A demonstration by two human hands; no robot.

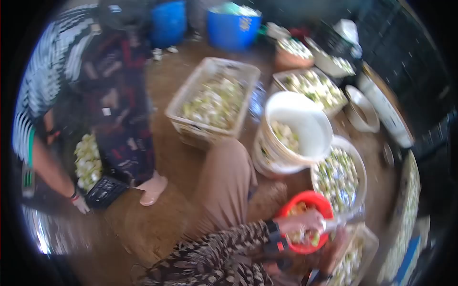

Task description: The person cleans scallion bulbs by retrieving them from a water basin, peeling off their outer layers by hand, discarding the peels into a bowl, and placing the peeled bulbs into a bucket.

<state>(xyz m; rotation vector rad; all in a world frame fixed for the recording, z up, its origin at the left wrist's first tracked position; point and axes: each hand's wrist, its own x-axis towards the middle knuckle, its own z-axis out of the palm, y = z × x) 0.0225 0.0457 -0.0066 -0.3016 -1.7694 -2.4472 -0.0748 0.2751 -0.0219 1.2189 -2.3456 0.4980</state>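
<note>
My left hand (301, 222), in a dark patterned sleeve with a dark wristband, is closed over a red basin (285, 209) holding pale and green pieces. A pale, blade-like streak (344, 217) touches its fingertips; blur hides what it is. Just right of the basin, my right hand (335, 244) is smeared, its fingers and anything in them unclear. Beyond the basin stands a round white tub (363, 178) of green-and-white pieces. A crate (373, 238) with similar pieces lies beside my right hand.
A large white bucket (272, 159) stands past my knee (224, 178), near a full rectangular crate (191, 125). Blue tubs (234, 33) are at the back. At left, a person in a striped top (45, 71) bends, a gloved hand (81, 204) by a black crate (106, 191).
</note>
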